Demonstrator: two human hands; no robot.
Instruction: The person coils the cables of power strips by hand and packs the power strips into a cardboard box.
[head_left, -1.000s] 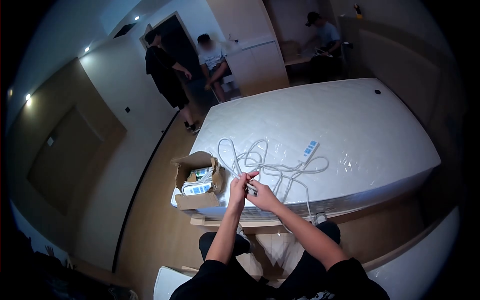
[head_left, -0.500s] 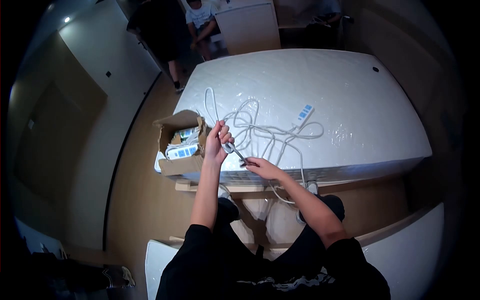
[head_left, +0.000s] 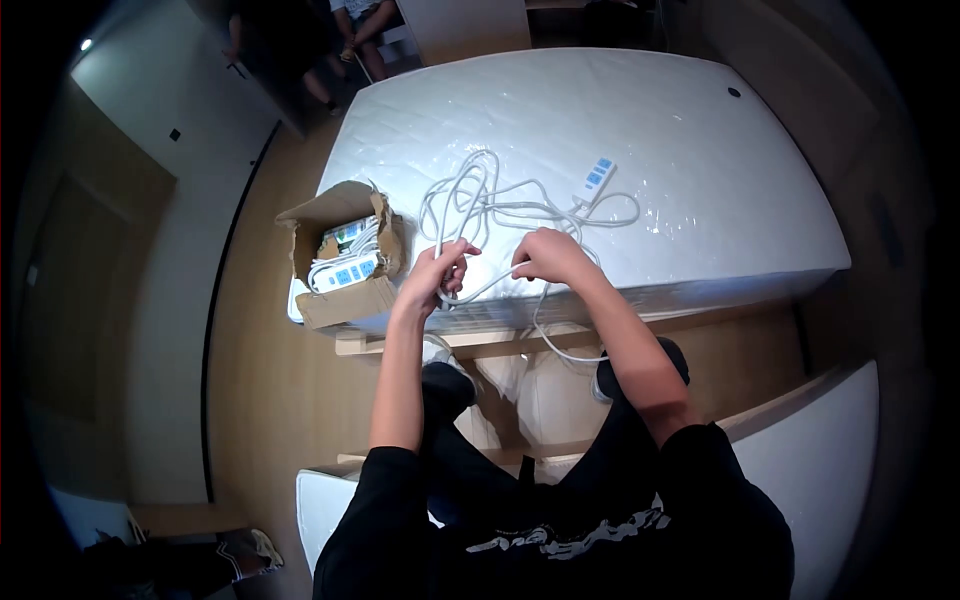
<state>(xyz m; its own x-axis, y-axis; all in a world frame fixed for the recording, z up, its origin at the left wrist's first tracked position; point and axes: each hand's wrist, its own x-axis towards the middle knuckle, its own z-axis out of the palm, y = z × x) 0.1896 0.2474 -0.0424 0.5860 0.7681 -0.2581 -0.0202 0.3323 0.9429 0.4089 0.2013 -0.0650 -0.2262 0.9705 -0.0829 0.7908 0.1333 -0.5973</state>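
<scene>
A long white cable (head_left: 535,212) lies in loose loops on the plastic-wrapped mattress (head_left: 690,200) in front of me. My left hand (head_left: 437,274) is closed around part of the cable near the mattress's front edge. To its right, my right hand (head_left: 555,257) pinches the same cable, and a slack length sags between the two hands. The cable's far end leads to a white power strip (head_left: 599,176) with blue socket faces, lying on the mattress. One stretch of cable hangs over the front edge towards the floor. The plug end is not clearly visible.
At the left corner of the mattress stands an open cardboard box (head_left: 350,305) holding another white power strip (head_left: 345,274) and coiled cable. Other people are at the back and lower left. A second wrapped mattress (head_left: 810,440) lies around my seat, with wooden bed frame edges between.
My right hand has moved up and away from the dark, elongated piece it touched; it now grips cable. A tall loop above my left hand has come down. The view has tilted downward.
</scene>
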